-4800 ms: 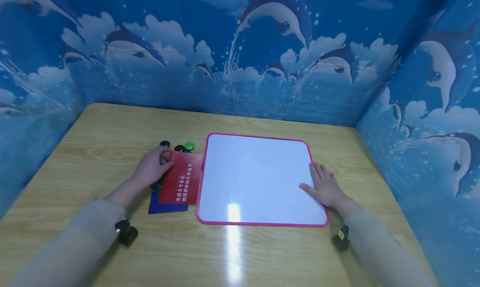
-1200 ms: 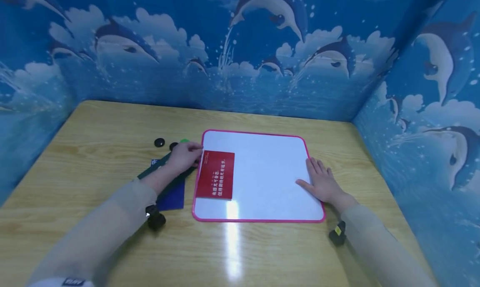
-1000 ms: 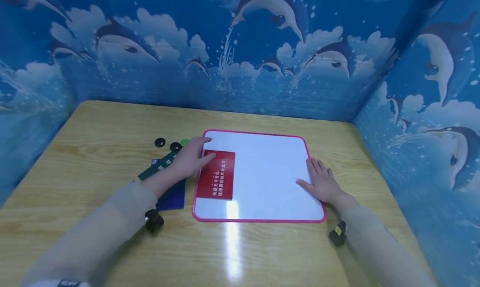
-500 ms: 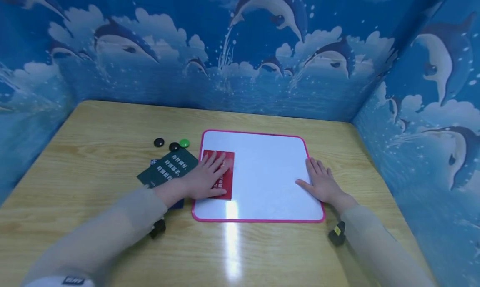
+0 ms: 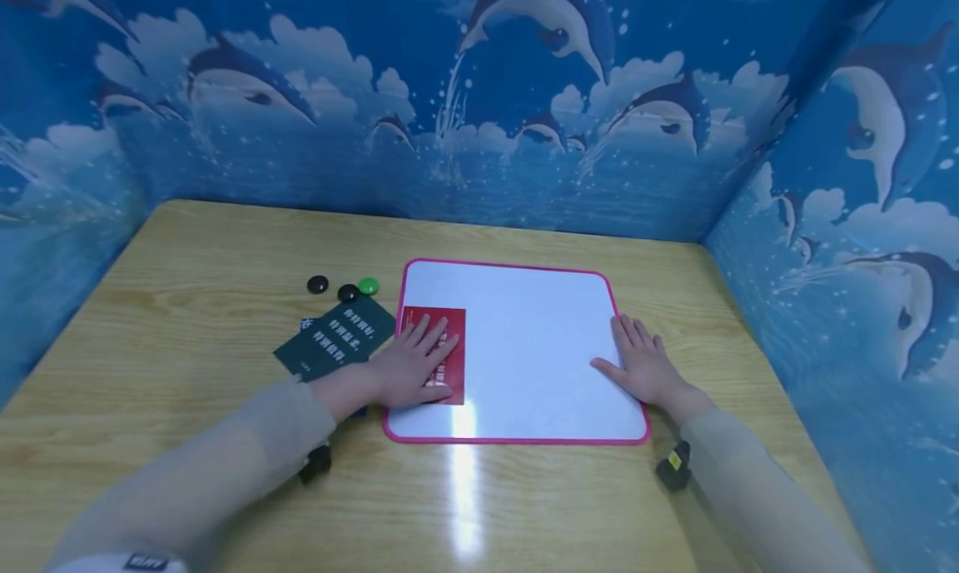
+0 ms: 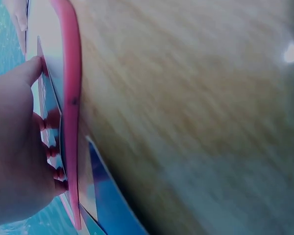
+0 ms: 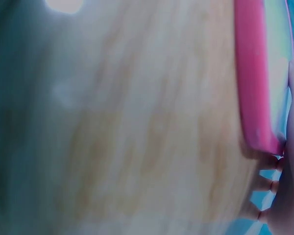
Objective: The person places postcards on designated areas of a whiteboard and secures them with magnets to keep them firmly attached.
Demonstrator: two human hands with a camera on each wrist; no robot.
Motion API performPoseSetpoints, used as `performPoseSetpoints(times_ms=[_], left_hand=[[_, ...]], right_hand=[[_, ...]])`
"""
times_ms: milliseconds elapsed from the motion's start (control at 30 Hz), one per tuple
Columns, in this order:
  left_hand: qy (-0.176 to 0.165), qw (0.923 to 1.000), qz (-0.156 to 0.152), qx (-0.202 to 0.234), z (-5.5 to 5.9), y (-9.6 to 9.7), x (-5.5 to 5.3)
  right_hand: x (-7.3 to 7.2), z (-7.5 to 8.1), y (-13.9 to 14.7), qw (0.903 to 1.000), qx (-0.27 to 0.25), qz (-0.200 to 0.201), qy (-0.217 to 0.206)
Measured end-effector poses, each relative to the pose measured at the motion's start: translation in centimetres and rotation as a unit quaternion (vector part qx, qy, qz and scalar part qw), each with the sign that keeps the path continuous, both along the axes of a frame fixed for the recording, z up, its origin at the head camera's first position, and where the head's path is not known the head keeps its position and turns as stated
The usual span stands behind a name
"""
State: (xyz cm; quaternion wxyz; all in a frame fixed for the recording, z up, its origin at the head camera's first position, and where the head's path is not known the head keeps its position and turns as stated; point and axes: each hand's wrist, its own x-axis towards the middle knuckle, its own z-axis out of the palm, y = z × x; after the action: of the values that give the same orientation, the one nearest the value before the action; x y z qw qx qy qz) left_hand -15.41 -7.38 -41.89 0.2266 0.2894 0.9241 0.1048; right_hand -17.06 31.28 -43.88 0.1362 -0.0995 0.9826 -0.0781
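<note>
A whiteboard (image 5: 532, 356) with a pink frame lies flat on the wooden table. At its left side a red card (image 5: 456, 366) with white printed characters lies upright to the board's edge. My left hand (image 5: 408, 369) rests on this card with fingers spread, covering much of it; in the left wrist view its fingertips (image 6: 35, 66) touch the card's surface. Over the board's right edge my right hand (image 5: 646, 369) lies flat, thumb on the white surface. To the left, a dark green card (image 5: 337, 337) lies slanted over a blue card (image 6: 112, 196), mostly hidden beneath it and the arm.
Two round black discs (image 5: 318, 284) and a green disc (image 5: 368, 286) sit behind the green card. Bare table (image 5: 554, 506) lies in front of the board. Blue dolphin-printed walls (image 5: 464, 181) close off the back and right sides.
The red card has gone from the pile at left onto the board, and my left hand let go and spread over it. Lately hand and card slid slightly towards me. The right hand stayed put.
</note>
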Motion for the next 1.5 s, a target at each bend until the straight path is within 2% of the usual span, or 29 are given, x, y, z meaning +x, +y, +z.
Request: performPoseSetpoints(times_ms=[467, 600, 700, 967, 1133, 1300, 1500], left_hand=[[0.017, 0.9998, 0.011, 0.004, -0.1, 0.3, -0.4], [0.041, 0.9989, 0.008, 0.019, 0.2, -0.1, -0.8], [0.066, 0.997, 0.018, 0.035, 0.6, -0.7, -1.4], [0.113, 0.9885, 0.087, 0.051, 1.7, -3.7, -2.9], [0.141, 0.9812, 0.123, 0.049, 1.6, -6.2, -3.6], [0.148, 0.9745, 0.16, 0.054, 1.3, -9.0, -4.4], [0.161, 0.9636, 0.211, 0.035, 1.3, -12.2, -5.3]], right_hand=[[0.0, -0.2, 0.1, 1.0, -0.003, -0.001, -0.001], [-0.1, -0.2, 0.1, 1.0, -0.002, -0.003, -0.003], [-0.1, -0.1, 0.1, 1.0, -0.002, -0.003, -0.003], [0.0, 0.1, 0.1, 1.0, -0.005, -0.003, -0.004], [0.0, 0.1, 0.0, 1.0, -0.006, -0.004, -0.004], [0.0, 0.1, 0.1, 0.9999, -0.008, -0.001, -0.006], [-0.1, 0.0, 0.1, 1.0, -0.006, -0.001, -0.004]])
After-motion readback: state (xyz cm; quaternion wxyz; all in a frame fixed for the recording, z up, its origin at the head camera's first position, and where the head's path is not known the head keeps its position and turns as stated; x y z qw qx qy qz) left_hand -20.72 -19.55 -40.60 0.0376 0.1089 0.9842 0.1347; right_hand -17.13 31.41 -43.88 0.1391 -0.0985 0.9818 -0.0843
